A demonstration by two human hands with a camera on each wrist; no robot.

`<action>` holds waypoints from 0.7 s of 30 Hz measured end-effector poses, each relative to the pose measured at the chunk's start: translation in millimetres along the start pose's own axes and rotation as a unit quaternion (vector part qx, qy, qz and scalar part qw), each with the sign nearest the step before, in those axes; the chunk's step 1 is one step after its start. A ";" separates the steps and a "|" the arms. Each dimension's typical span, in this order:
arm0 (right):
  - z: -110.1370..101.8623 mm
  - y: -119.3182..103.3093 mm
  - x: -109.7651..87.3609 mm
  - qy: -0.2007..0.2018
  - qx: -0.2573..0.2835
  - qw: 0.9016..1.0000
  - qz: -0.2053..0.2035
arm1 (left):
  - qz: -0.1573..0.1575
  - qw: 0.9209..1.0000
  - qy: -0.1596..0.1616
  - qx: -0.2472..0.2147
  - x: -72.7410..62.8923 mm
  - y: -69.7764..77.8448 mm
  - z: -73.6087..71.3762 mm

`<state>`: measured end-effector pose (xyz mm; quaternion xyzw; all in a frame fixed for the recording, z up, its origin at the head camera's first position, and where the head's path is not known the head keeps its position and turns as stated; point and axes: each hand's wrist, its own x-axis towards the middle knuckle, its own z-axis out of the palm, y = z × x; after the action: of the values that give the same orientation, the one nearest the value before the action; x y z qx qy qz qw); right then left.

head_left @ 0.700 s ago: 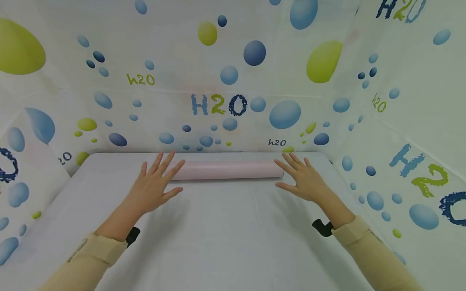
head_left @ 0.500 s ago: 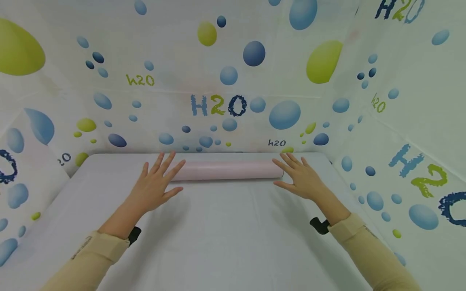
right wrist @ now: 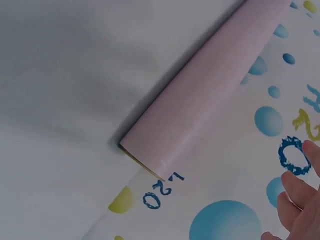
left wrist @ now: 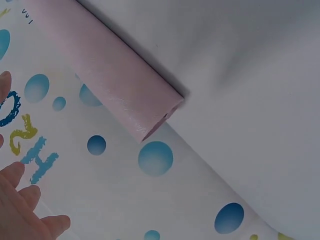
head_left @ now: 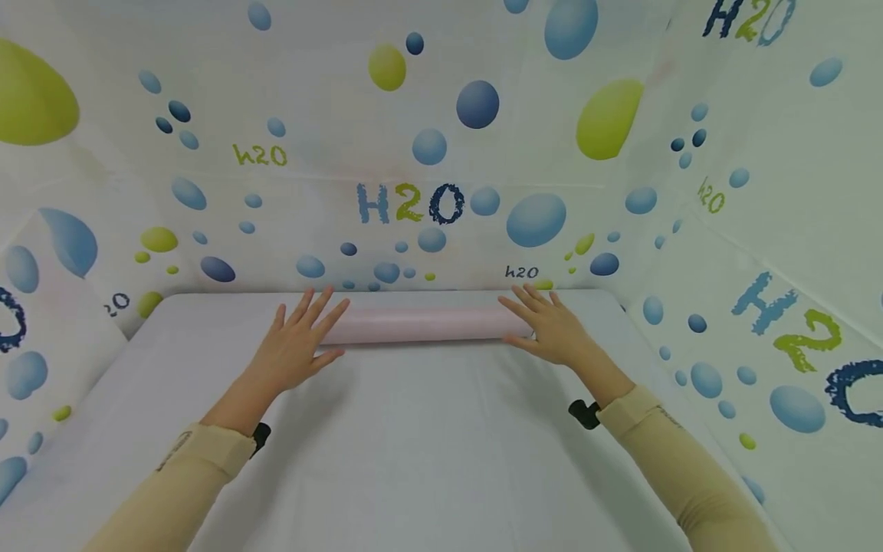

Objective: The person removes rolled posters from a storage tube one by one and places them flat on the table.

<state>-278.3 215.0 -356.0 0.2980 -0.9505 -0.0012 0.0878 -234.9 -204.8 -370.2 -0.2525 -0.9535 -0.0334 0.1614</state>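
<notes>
A pale pink roll [head_left: 421, 325] lies crosswise near the back of the white table, its hollow left end visible in the left wrist view. My left hand [head_left: 293, 349], fingers spread and straight, hovers over the roll's left end in the head view. Over its right end hangs my right hand [head_left: 552, 330], fingers also spread. Neither hand holds anything. Shadows below on the cloth suggest both are raised above the table. In the wrist views, fingertips of the left hand [left wrist: 25, 205] and the right hand [right wrist: 300, 200] show apart from the roll.
White cloth covers the table [head_left: 414, 460]. Behind and at both sides stand white curtain walls [head_left: 310, 92] printed with blue and green drops and H2O lettering. A dark wrist strap [head_left: 585, 414] sits at the right cuff.
My right hand has shifted left and slightly inward over the roll's right end. The left hand stays almost in place, its forearm drawn slightly right. The roll lies still.
</notes>
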 end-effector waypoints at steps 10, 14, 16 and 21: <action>12.3 2.2 15.6 -0.007 0.015 1.000 -0.003 | -0.007 1.000 -0.017 -0.012 4.7 -3.9 9.5; 14.5 2.3 20.5 -0.005 0.014 1.000 -0.009 | -0.002 1.000 -0.023 -0.019 7.7 -3.8 13.5; 15.2 2.4 22.8 -0.007 0.011 1.000 -0.009 | 0.001 1.000 -0.022 -0.021 10.2 -4.1 15.4; 18.2 3.4 27.9 -0.014 0.013 1.000 -0.003 | 0.002 1.000 -0.024 -0.014 17.4 -6.9 20.6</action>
<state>-305.8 201.0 -369.1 0.3016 -0.9508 0.0071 0.0704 -258.5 -199.7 -383.8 -0.2572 -0.9560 -0.0406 0.1350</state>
